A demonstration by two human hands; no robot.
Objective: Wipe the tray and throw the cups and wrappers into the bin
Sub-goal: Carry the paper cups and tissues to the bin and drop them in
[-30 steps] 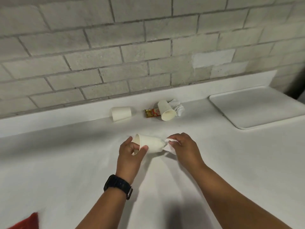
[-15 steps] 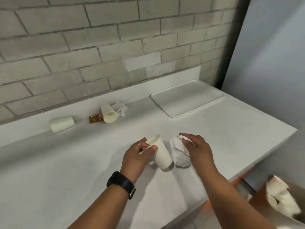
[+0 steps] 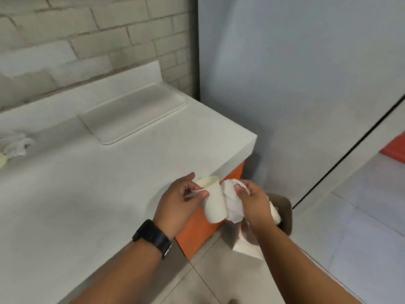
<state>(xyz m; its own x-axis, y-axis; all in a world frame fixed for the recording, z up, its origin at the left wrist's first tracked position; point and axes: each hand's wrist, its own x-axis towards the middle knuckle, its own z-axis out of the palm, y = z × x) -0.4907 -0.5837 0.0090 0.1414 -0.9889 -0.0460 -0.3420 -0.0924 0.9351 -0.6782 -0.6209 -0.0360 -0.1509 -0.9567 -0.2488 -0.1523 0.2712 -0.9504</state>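
We hold the paper cup in our left hand, thumb and fingers pinching its rim, its long axis close to upright with the mouth up. Our right hand grips a crumpled napkin touching the cup's side. Both sit past the tabletop corner. The bin lies just beyond and below the right hand, so we judge that hand nearer for the drop; the cup has slightly farther to travel. The tray rests farther back from the bin.
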